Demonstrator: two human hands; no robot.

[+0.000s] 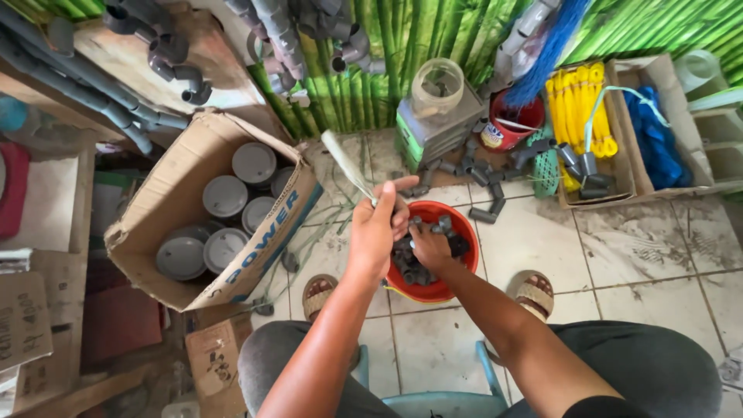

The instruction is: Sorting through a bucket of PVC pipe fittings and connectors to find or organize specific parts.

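A red bowl [458, 224] full of several dark grey pipe fittings [451, 244] sits on the tiled floor between my feet. My left hand [377, 226] is above its left rim, closed around a pale flat strap [346, 163] that sticks up and to the left. My right hand [428, 245] reaches down into the bowl and its fingers close on a grey fitting there. More loose grey fittings [484, 179] lie on the floor just beyond the bowl.
An open cardboard box [175, 197] of round grey caps lies at left. Behind are a clear plastic jar [437, 85], a red can [509, 124], yellow cords [574, 104], blue rope [658, 139] and hanging grey pipes [70, 73]. My sandalled feet [532, 292] flank the bowl.
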